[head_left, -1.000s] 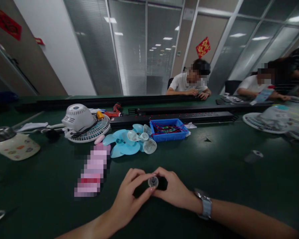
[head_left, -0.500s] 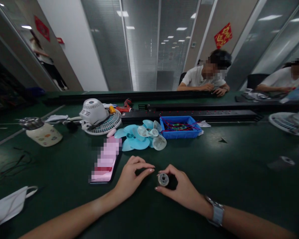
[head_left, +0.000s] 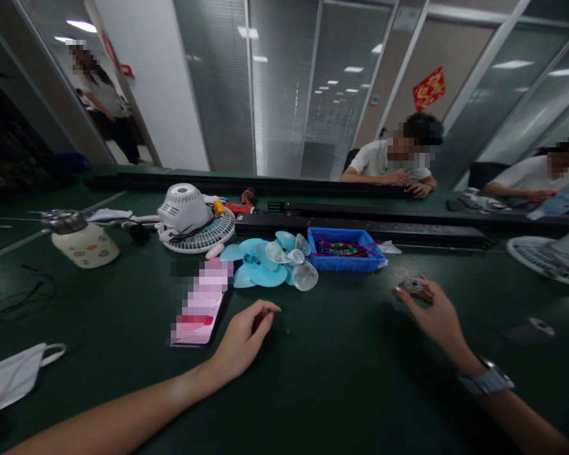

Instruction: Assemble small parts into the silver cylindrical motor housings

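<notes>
My right hand (head_left: 434,315) reaches out to the right over the green table (head_left: 351,366), fingers closed on a small round metal motor (head_left: 413,285). A watch (head_left: 486,381) is on that wrist. My left hand (head_left: 246,335) rests on the table beside a pink phone (head_left: 200,304), its fingers curled with thumb and forefinger together; whether anything is in the pinch is hidden. A tiny dark speck, perhaps a screw (head_left: 288,330), lies just right of that hand.
Blue fan blades (head_left: 258,265), a blue parts tray (head_left: 345,249), a white fan motor on its grille (head_left: 189,218), a jar (head_left: 83,240), a face mask (head_left: 9,379) and a black power strip (head_left: 360,226) lie about. Other people sit across the table.
My hands have parted. The right hand carried the motor away to the right and farther out; the left hand stayed near the phone. The camera turned left.
</notes>
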Demonstrator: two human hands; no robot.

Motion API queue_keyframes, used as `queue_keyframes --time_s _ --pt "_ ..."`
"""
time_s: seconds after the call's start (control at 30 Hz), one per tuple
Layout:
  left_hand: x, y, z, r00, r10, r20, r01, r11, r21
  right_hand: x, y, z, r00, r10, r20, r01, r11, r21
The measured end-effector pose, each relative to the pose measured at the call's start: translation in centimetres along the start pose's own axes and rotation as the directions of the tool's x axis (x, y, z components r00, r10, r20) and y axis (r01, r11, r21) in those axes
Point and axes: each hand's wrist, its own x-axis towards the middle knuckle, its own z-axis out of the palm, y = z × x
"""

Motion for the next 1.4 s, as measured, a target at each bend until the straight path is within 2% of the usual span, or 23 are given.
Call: queue_keyframes --time_s 0.07,0.13,0.27,0.37,0.43,0.47,0.5,0.53,0.57,0.6,0.63,0.67,0.7,0.77,0.87,0.97,1.17,1.4 --pt "0.1 0.0 0.1 1.000 -0.001 0.005 0.001 1.000 0.000 0.9 2.7 -0.9 0.998 0.028 -0.060 -0.033 0.996 -0.083" --pt "0.1 -0.1 0.2 1.000 0.001 0.001 -0.001 1.000 0.004 1.1 4.5 -1.3 0.997 0.061 -0.055 -0.069 0.986 -0.154" --pt "0.1 -0.2 0.3 1.000 0.004 -0.006 -0.004 1.000 0.016 1.1 5.6 -1.6 0.993 0.115 -0.039 -0.120 0.977 -0.175" --pt "0.1 -0.2 0.3 1.000 0.004 -0.011 -0.003 1.000 0.020 1.2 3.3 -1.8 0.990 0.024 -0.141 -0.064 0.956 -0.287" --pt "0.1 -0.3 0.3 1.000 0.006 -0.010 -0.006 1.000 0.014 0.8 -0.2 -1.5 0.969 -0.156 -0.193 0.073 0.922 -0.380" --pt "0.1 -0.3 0.3 1.000 0.010 -0.008 -0.010 1.000 0.008 0.3 -2.4 -1.0 0.949 -0.264 -0.173 0.178 0.901 -0.395" --pt "0.1 -0.4 0.3 1.000 0.015 -0.006 -0.015 1.000 0.001 -0.4 -4.6 -0.3 0.926 -0.365 -0.098 0.307 0.878 -0.367" --pt "0.1 -0.5 0.4 1.000 0.019 -0.006 -0.019 1.000 -0.007 -1.3 -6.9 0.6 0.894 -0.447 0.035 0.435 0.844 -0.313" --pt "0.1 -0.5 0.4 1.000 0.022 -0.008 -0.022 1.000 -0.015 -2.3 -9.0 1.7 0.828 -0.514 0.225 0.557 0.799 -0.226" --pt "0.1 -0.6 0.4 1.000 0.024 -0.011 -0.024 0.999 -0.022 -3.2 -10.8 3.0 0.739 -0.547 0.393 0.636 0.759 -0.140" --pt "0.0 -0.7 0.5 0.999 0.026 -0.018 -0.027 0.999 -0.025 -4.1 -12.2 4.3 0.662 -0.567 0.491 0.676 0.734 -0.063" --pt "0.0 -0.7 0.5 0.999 0.029 -0.023 -0.030 0.999 -0.024 -4.9 -13.2 5.6 0.593 -0.583 0.556 0.701 0.713 -0.001" --pt "0.0 -0.8 0.5 0.999 0.032 -0.027 -0.033 0.999 -0.022 -5.5 -13.8 6.8 0.550 -0.599 0.582 0.717 0.696 0.038" --pt "0.1 -0.8 0.5 0.999 0.036 -0.027 -0.036 0.999 -0.016 -6.3 -13.9 8.8 0.513 -0.634 0.579 0.741 0.668 0.074" --pt "0.1 -0.9 0.6 0.999 0.044 -0.011 -0.044 0.999 -0.015 -6.6 -12.8 10.3 0.503 -0.657 0.562 0.759 0.646 0.076" --pt "0.1 -0.9 0.6 0.999 0.046 -0.004 -0.046 0.999 -0.015 -6.8 -12.2 10.3 0.509 -0.662 0.550 0.755 0.650 0.084" --pt "0.1 -0.9 0.6 0.999 0.040 0.000 -0.040 0.999 -0.021 -7.4 -13.4 10.5 0.591 -0.604 0.534 0.676 0.733 0.081" --pt "0.2 -0.7 0.6 1.000 0.030 -0.002 -0.030 1.000 -0.009 -7.4 -12.8 11.4 0.560 -0.651 0.512 0.707 0.698 0.114"
